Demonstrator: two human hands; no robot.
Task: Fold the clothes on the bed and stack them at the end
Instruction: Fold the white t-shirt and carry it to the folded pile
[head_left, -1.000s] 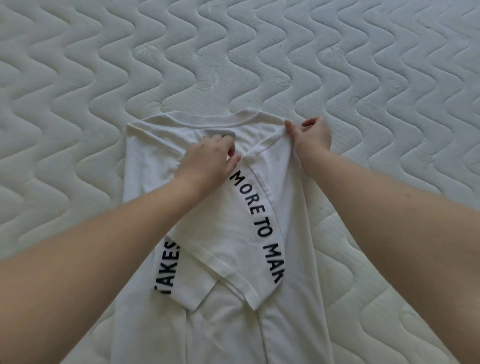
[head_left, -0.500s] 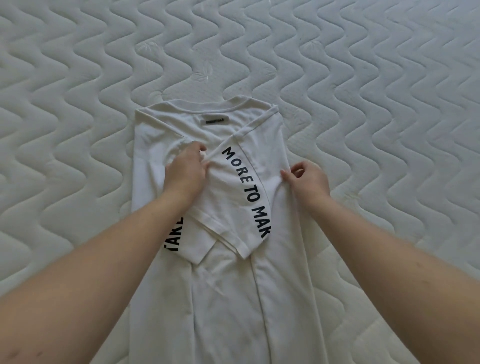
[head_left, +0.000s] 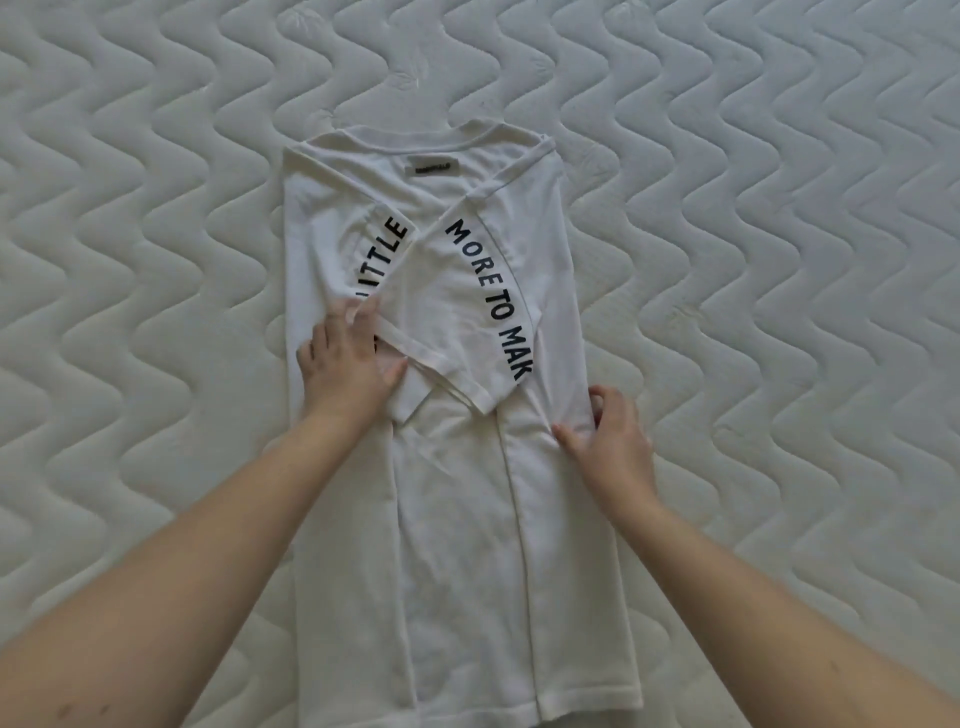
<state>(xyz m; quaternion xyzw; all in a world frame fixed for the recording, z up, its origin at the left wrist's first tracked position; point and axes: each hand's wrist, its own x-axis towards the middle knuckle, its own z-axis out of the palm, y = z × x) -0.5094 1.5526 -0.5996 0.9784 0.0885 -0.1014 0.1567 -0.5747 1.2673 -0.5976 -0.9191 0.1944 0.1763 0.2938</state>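
Left hand (head_left: 347, 364) flat on T-shirt (head_left: 467, 519)

Both hands have moved down the T-shirt (head_left: 457, 519): the left hand (head_left: 345, 364) now presses the crossed sleeves, the right hand (head_left: 613, 441) pinches the side edge.

White T-shirt (head_left: 467, 519): hem runs off the bottom edge, lower end unseen. Both forearms cut by the bottom corners. Neck label (head_left: 431, 170): print too small to read. Right sleeve lettering (head_left: 491, 301) reads "MORE TO MAK", the rest lost round the fold. Left sleeve lettering (head_left: 382, 260) shows "ITTLE"; its start sits under the crossed sleeve and the left hand (head_left: 348, 364). Right hand (head_left: 613, 436): fingertips partly hidden at the shirt's side edge; grip unclear.
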